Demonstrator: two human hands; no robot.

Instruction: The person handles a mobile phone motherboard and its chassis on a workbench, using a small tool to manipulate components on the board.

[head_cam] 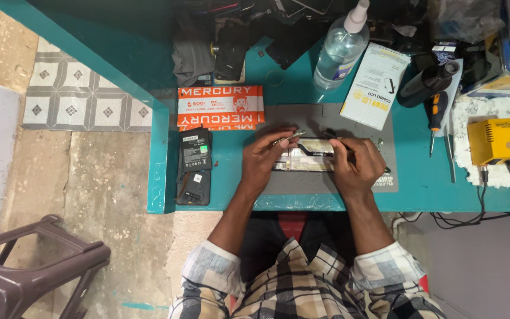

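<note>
An opened phone [304, 157] lies flat on a grey work mat [332, 118] on the teal bench. My left hand [265, 158] rests on the phone's left end, with a thin metal tool [290, 138] pinched between its fingers. My right hand [356, 165] covers the phone's right end, fingers curled down onto it; whether it holds a small tool I cannot tell. The middle of the phone shows between the two hands, with a dark strip along its upper edge.
Left of the mat lie two dark phone parts [195, 165] and an orange box [220, 105]. Behind stand a clear spray bottle [340, 47] and a white packet [375, 85]. To the right are a screwdriver [435, 121] and a yellow unit [496, 140]. A brown stool [25, 266] stands lower left.
</note>
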